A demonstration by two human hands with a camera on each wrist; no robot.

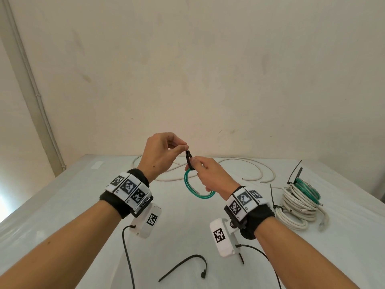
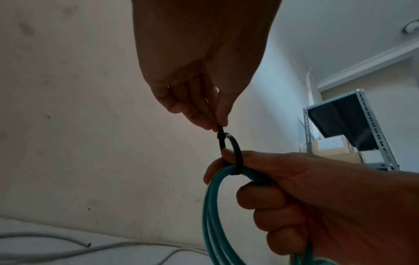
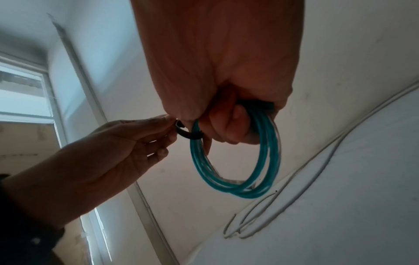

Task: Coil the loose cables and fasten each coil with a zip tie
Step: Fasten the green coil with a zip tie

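Observation:
A small coil of teal cable hangs above the table, gripped at its top by my right hand. A black zip tie is looped round the coil beside that grip. My left hand pinches the tie's end just above its head, between thumb and fingertips. A loose white cable lies spread on the table behind both hands.
At the right of the white table lies a pile of coiled white and teal cables with black zip ties on them. A spare black zip tie lies near the front edge. A metal shelf stands farther right.

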